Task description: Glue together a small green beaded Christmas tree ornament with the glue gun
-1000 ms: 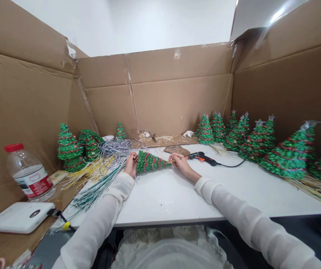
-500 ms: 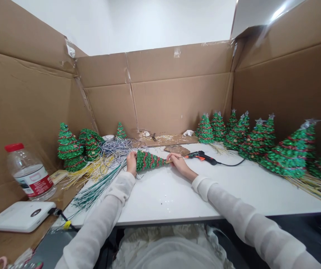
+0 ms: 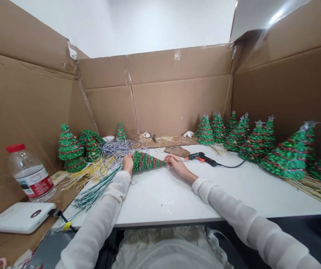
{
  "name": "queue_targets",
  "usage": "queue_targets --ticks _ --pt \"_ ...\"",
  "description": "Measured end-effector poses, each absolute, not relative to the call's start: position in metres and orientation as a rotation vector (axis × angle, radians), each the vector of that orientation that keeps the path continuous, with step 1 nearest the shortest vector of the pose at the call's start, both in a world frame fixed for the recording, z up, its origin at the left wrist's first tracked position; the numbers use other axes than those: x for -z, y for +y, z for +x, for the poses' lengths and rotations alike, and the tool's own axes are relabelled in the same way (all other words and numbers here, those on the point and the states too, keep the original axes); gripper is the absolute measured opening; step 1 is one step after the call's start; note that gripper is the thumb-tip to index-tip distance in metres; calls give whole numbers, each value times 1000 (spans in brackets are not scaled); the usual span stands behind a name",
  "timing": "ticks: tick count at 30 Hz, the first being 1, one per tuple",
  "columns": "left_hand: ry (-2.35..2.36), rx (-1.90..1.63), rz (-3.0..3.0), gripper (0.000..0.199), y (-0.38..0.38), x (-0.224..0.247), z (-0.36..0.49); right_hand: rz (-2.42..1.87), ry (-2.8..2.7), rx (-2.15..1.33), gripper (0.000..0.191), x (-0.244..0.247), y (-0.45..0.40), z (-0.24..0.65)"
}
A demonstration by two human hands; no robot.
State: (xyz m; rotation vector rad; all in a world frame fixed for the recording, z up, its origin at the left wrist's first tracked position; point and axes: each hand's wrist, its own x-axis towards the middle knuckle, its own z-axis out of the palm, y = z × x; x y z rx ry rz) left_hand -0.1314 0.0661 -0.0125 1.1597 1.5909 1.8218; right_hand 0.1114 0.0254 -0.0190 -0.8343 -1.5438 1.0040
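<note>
Glittery green cone tree (image 3: 145,161) held sideways between my hands: my left hand (image 3: 127,163) curls around its wide base, my right hand (image 3: 175,164) pinches its narrow tip. Beyond that tip, a black-and-orange plastic glue gun (image 3: 202,159); beyond the base, stiff green-and-white wire strands (image 3: 93,195)

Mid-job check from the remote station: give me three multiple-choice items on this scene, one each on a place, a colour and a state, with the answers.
1. Where is the hot glue gun?
A. On the white table, beyond the right hand
B. In the left hand
C. On the white box

2. What colour is the cap of the plastic water bottle?
A. Blue
B. Red
C. White

3. How does the green beaded cone tree lie?
A. Upright on its base
B. On its side
C. Upside down

1: A, it lies past the right fingers.
2: B, red shows atop the bottle.
3: B, its tip points at the right hand.
</note>
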Motion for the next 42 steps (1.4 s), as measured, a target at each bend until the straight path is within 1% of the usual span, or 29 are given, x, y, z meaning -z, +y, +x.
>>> queue_targets --ticks 4,10,16,21,25,28,30,34,37,39,42 --pt "1581 -1788 1183 38 61 12 -133 -846 -1516 -1013 20 22 28 111" --pt "1417 -1755 1172 35 54 8 -131 -842 -1497 -1013 18 22 29 109" --pt "1367 -1744 1062 28 45 -2 -123 -889 -1505 -931 15 20 22 111" --pt "1352 -1754 1088 23 43 -5 -119 -897 -1481 -828 21 20 24 112" --pt "1468 -1743 1244 21 44 -6 -121 -902 -1396 -753 34 21 32 113" --pt "1594 -1726 1342 22 44 -8 -125 -934 -1359 -720 38 23 35 117" --pt "1699 -1672 1406 25 43 -10 -130 -985 -1348 -693 35 23 34 121" --pt "1910 -1374 1649 34 41 -11 -139 -1042 -1266 -652 26 16 29 129" --pt "1876 -1303 1685 38 42 -11 -141 -984 -1201 -695 25 4 25 132" --pt "1816 -1314 1668 40 43 -10 -140 -884 -1179 -726 25 -4 23 132" --pt "1649 -1373 1568 40 45 -9 -140 -794 -1182 -721 31 -10 20 132"
